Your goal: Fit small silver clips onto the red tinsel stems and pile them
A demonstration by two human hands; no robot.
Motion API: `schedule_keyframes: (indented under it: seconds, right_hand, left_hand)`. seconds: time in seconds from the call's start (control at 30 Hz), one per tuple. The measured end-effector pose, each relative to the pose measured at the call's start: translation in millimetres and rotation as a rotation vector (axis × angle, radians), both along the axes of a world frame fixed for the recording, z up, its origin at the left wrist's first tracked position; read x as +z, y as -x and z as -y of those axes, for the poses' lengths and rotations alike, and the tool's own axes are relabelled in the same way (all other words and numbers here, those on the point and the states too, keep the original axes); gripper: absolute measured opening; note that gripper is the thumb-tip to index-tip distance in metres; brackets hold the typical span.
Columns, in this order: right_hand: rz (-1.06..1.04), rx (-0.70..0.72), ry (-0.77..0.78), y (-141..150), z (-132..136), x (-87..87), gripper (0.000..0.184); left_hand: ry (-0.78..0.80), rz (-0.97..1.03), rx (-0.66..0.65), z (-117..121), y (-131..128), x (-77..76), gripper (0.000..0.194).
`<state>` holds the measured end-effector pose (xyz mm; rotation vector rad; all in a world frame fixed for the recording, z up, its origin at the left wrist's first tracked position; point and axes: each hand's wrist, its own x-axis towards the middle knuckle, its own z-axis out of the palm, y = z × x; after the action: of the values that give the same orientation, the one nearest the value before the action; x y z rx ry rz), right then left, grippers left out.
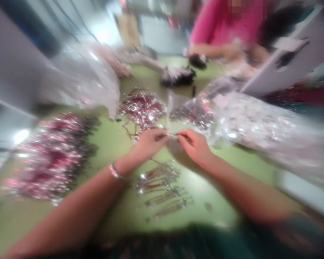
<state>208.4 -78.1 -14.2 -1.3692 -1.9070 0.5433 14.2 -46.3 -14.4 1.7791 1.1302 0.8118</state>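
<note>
Fingertip to fingertip over the green table (218,201), my left hand (151,142) and my right hand (194,145) are both closed in a pinch. A tiny, thin thing shows between them, too blurred to name. Just beyond my left hand lies a pile of red and silvery thin pieces (143,108). Behind my right hand is a clear plastic bag (196,113) with small dark and shiny pieces in it. Below my wrists, several thin brownish strips with shiny ends (166,190) lie side by side.
A large heap of pink and silvery bundles with dark ends (54,158) covers the left side. Clear plastic bags (89,79) stand at the back left. Another filled bag (259,122) lies right. Across the table sits a person in a pink top (218,25), near dark bundles (178,76).
</note>
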Motion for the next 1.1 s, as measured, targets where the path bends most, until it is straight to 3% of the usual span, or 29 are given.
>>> schedule_keyframes:
  seconds: [0.17,0.3,0.4,0.5,0.63,0.7,0.77,0.83,0.93,1.03,1.1]
  right_hand:
    - [0.050,0.047,0.018,-1,0,1.1,0.018]
    - [0.086,0.124,0.086,-4,-1,11.3,0.016]
    - [0.047,0.136,0.308,-3,1,22.5,0.017]
    - [-0.039,0.144,0.545,0,3,29.0,0.023]
    - [-0.097,0.168,0.657,7,5,24.8,0.025]
    - [0.002,0.184,0.527,4,0,20.8,0.027]
    - [0.212,0.146,0.281,-5,-8,19.1,0.027]
    - [0.462,-0.027,0.135,-21,-20,20.8,0.033]
    - [0.741,-0.337,0.156,-51,-37,25.5,0.032]
    - [0.814,-0.493,0.076,-71,-50,24.7,0.031]
    - [0.809,-0.499,0.068,-77,-54,19.7,0.034]
  left_hand:
    - [-0.084,-0.010,0.007,1,0,-8.0,0.017]
    - [-0.480,-0.171,-0.066,1,7,-11.4,0.017]
    - [-0.760,-0.376,-0.180,0,16,-11.3,0.020]
    - [-0.824,-0.471,-0.316,0,21,-9.8,0.025]
    - [-0.710,-0.493,-0.398,-3,20,-4.9,0.027]
    - [-0.594,-0.554,-0.394,-3,17,0.1,0.028]
    - [-0.461,-0.629,-0.400,-1,14,6.4,0.030]
    - [-0.349,-0.664,-0.415,2,13,13.1,0.030]
    - [-0.254,-0.706,-0.483,8,16,22.1,0.031]
    - [-0.165,-0.689,-0.609,13,19,28.4,0.033]
    - [-0.123,-0.623,-0.646,15,20,30.3,0.033]
